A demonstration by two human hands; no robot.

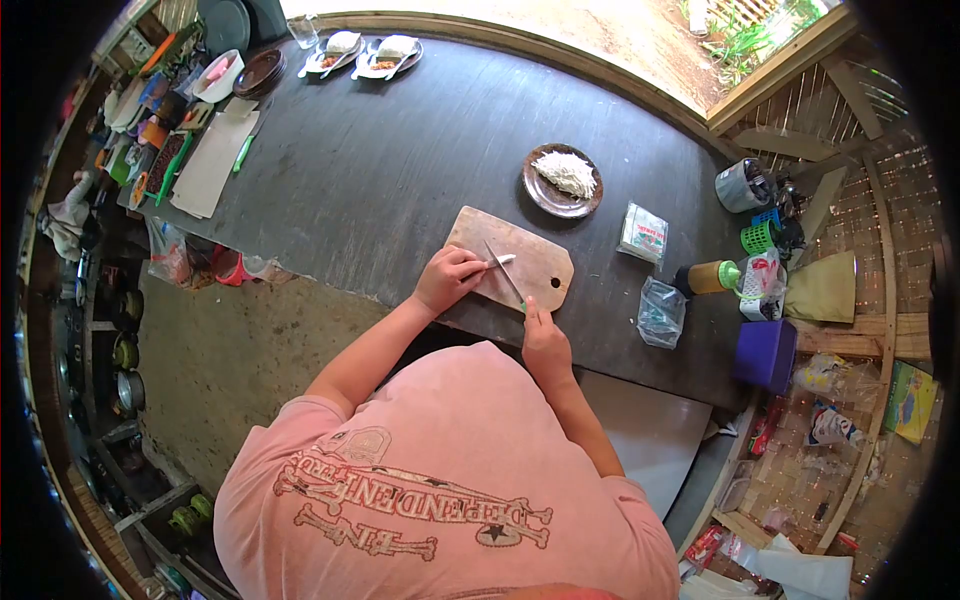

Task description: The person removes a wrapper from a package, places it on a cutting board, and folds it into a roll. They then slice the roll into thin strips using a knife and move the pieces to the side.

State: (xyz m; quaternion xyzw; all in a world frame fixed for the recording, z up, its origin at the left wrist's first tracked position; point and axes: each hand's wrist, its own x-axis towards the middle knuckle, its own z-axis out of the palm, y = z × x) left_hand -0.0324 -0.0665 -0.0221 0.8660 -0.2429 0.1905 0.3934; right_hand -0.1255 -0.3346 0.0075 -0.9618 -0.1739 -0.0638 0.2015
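Note:
A wooden cutting board (535,255) with a dark hole lies near the front edge of the dark table. On it is a small white piece of food (506,259), its left end pinched by my left hand (450,277). My right hand (546,345) is closed round the green handle of a knife (506,272), whose blade crosses the white piece and points away to the upper left. Behind the board, a brown plate (537,196) holds a heap of shredded white food (567,174).
Two plates of food (388,68) and a glass (303,32) stand at the back left. A green knife (243,152) lies at left. To the right are a napkin pack (643,232), plastic bag (661,312), green-capped bottle (712,277) and purple container (766,355).

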